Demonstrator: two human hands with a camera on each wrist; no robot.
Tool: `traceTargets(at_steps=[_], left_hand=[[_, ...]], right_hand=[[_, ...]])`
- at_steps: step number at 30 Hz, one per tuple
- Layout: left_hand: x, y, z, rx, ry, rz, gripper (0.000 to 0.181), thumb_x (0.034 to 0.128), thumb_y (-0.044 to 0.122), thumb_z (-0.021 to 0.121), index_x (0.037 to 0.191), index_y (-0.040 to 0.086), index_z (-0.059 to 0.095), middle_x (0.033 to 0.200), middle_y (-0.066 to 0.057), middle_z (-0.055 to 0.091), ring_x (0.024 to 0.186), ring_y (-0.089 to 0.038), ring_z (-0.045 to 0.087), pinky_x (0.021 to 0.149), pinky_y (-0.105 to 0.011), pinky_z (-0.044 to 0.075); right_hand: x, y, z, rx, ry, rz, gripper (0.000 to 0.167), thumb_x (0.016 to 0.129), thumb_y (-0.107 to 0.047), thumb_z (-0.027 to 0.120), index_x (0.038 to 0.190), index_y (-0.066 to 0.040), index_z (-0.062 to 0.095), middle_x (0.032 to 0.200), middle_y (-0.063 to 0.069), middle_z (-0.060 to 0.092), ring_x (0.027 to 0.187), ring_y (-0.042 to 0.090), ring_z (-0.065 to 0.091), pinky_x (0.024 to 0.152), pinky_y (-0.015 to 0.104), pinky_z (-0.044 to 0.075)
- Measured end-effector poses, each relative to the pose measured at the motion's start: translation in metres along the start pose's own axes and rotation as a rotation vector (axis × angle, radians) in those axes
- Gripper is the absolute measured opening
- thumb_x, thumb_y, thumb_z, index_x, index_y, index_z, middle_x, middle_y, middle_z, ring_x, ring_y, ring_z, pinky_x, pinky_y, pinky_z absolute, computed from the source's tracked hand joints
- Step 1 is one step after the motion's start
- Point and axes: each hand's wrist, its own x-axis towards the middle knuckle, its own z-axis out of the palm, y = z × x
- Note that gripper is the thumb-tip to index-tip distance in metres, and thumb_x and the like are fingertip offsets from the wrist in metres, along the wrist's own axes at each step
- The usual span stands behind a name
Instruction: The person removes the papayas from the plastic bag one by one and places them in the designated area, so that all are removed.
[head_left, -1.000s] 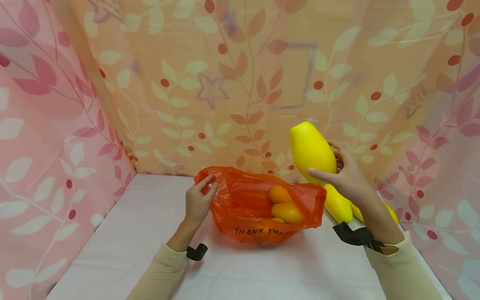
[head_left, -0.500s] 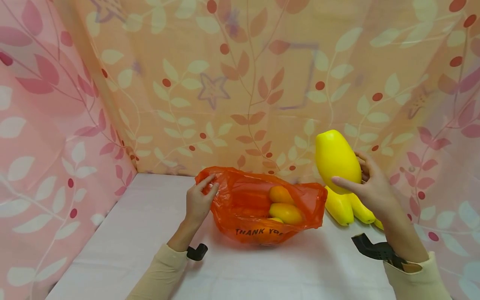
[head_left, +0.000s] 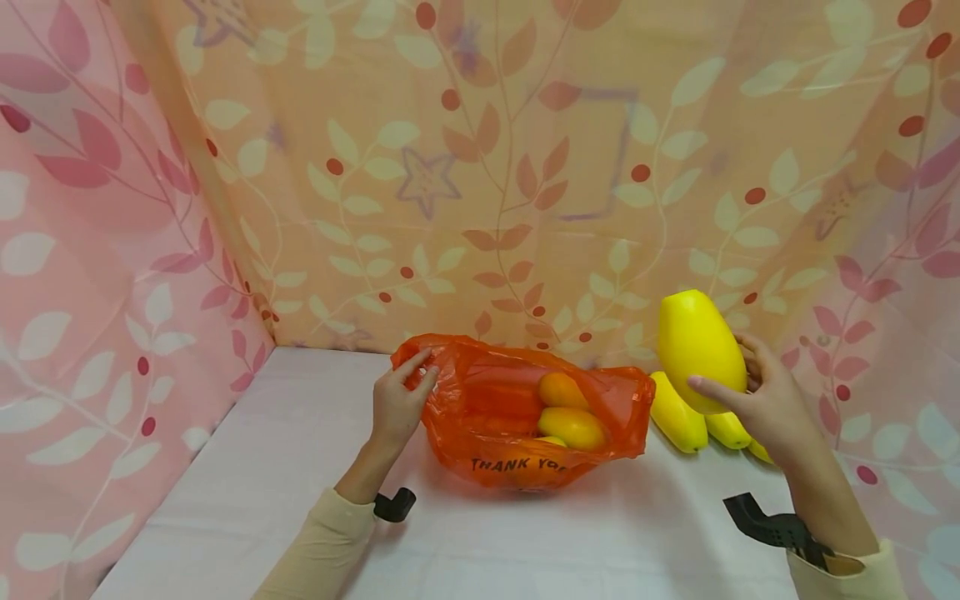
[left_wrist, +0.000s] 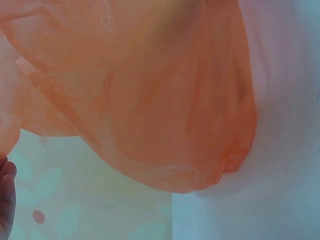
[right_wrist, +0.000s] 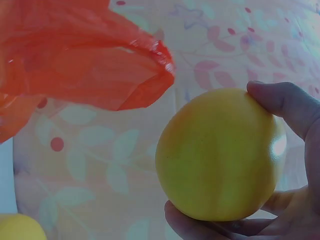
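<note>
An orange-red plastic bag (head_left: 480, 392) with "THANK YOU" lettering lies on the table, its mouth spread; several yellow-orange fruits (head_left: 572, 428) show inside at its right. The left hand (head_left: 397, 404) pinches the bag's upper left rim; in the left wrist view the bag (left_wrist: 145, 110) fills most of the frame. Right of the bag, the right hand (head_left: 768, 400) holds a large yellow fruit (head_left: 697, 346) above the table, thumb in front and fingers behind. That fruit (right_wrist: 220, 155) appears end-on in the right wrist view, between thumb and fingers.
Several long yellow fruits (head_left: 678, 414) lie on the white table (head_left: 300, 433) right of the bag, partly behind the held fruit. Leaf-patterned curtains (head_left: 510, 167) stand behind the table and at both sides. A black wrist mount (head_left: 776, 525) sits below the right hand.
The right hand has moved right and downward with the large yellow fruit, from beside the bag's mouth to over the long fruits. The left hand and bag have stayed nearly still.
</note>
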Motion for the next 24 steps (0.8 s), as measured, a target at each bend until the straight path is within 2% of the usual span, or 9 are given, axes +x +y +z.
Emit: traceTargets(at_steps=[3,6,8,10,13,17,24], left_hand=[[0.0,0.001,-0.001,-0.005,-0.002,-0.005,0.033,0.0876,0.015,0.072,0.119,0.005,0.07,0.103,-0.021,0.072,0.065,-0.021,0.058,0.054,-0.013,0.046],[-0.001,0.002,-0.001,-0.007,0.0,-0.011,0.033,0.0877,0.015,0.072,0.119,0.005,0.07,0.104,-0.021,0.072,0.068,-0.024,0.061,0.057,-0.012,0.047],[-0.001,0.003,-0.001,-0.002,-0.001,-0.014,0.033,0.0876,0.015,0.072,0.119,0.005,0.071,0.103,-0.021,0.072,0.067,-0.023,0.06,0.056,-0.012,0.047],[-0.001,0.003,-0.001,0.001,-0.003,-0.016,0.032,0.0878,0.015,0.072,0.118,0.005,0.071,0.097,-0.02,0.073,0.062,-0.022,0.055,0.053,-0.013,0.044],[-0.001,0.002,-0.002,0.005,-0.006,-0.011,0.032,0.0879,0.015,0.072,0.118,0.004,0.07,0.096,-0.02,0.073,0.06,-0.019,0.052,0.052,-0.014,0.044],[0.0,0.001,-0.002,0.01,-0.001,-0.001,0.032,0.0878,0.015,0.072,0.118,0.004,0.07,0.102,-0.02,0.073,0.064,-0.018,0.054,0.054,-0.013,0.045],[0.0,0.002,-0.003,0.002,-0.005,0.0,0.032,0.0878,0.014,0.072,0.118,0.003,0.071,0.093,-0.02,0.072,0.058,-0.016,0.049,0.051,-0.014,0.042]], right_hand=[[-0.002,0.009,0.002,-0.01,0.008,0.001,0.092,0.089,-0.042,0.068,0.155,-0.007,0.014,0.149,0.031,0.033,0.12,0.051,0.044,0.096,0.065,0.042],[-0.003,0.018,0.004,-0.023,0.008,-0.001,0.091,0.088,-0.04,0.069,0.153,-0.004,0.017,0.145,0.031,0.037,0.116,0.048,0.046,0.089,0.053,0.053],[-0.004,0.023,0.006,-0.013,-0.001,0.0,0.09,0.089,-0.037,0.069,0.153,-0.002,0.017,0.144,0.031,0.037,0.115,0.047,0.046,0.087,0.051,0.054],[-0.005,0.029,0.007,-0.014,-0.012,0.019,0.09,0.089,-0.038,0.069,0.153,-0.003,0.017,0.144,0.032,0.036,0.115,0.048,0.045,0.085,0.051,0.055],[-0.008,0.036,0.01,-0.014,-0.046,0.07,0.092,0.089,-0.041,0.067,0.154,-0.003,0.013,0.142,0.034,0.034,0.115,0.049,0.044,0.088,0.06,0.051],[-0.01,0.046,0.016,-0.038,-0.095,0.122,0.096,0.089,-0.046,0.066,0.154,-0.002,0.01,0.14,0.035,0.034,0.115,0.05,0.045,0.087,0.059,0.053],[-0.007,0.058,0.029,-0.056,-0.164,0.156,0.099,0.09,-0.046,0.065,0.153,0.002,0.007,0.139,0.036,0.035,0.116,0.05,0.046,0.086,0.055,0.054]])
